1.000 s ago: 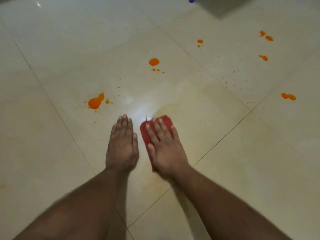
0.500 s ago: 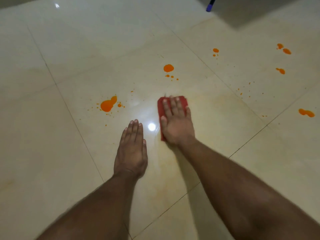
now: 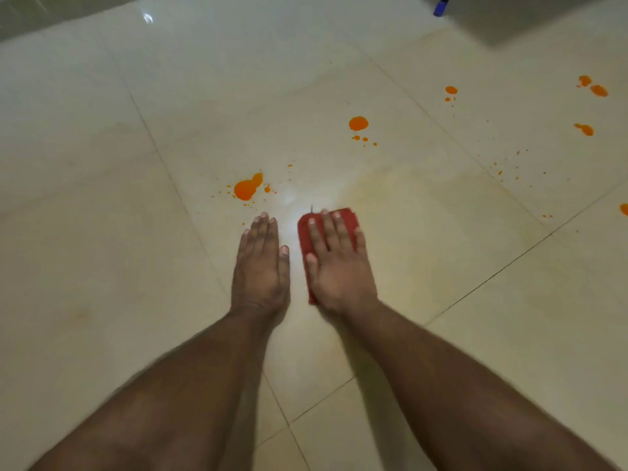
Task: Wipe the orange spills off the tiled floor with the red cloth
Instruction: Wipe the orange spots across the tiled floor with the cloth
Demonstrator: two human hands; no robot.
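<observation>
Nearest me, the left hand (image 3: 261, 266) lies flat and empty on the glossy tiled floor (image 3: 102, 232); the right hand (image 3: 338, 263) presses flat on the folded red cloth (image 3: 346, 217). I judge wiping underway. Next target: the orange spills (image 3: 246, 189) just ahead-left, rounded, wet-looking; more blots lie farther off.

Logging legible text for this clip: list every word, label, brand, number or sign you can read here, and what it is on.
None: no readable text anywhere in this view.
Red cloth under the right hand: plain, no label showing.
Blue object at the top edge: too small and cut off to show any marking.
Tiled floor, orange spills and left hand: no writing.
</observation>
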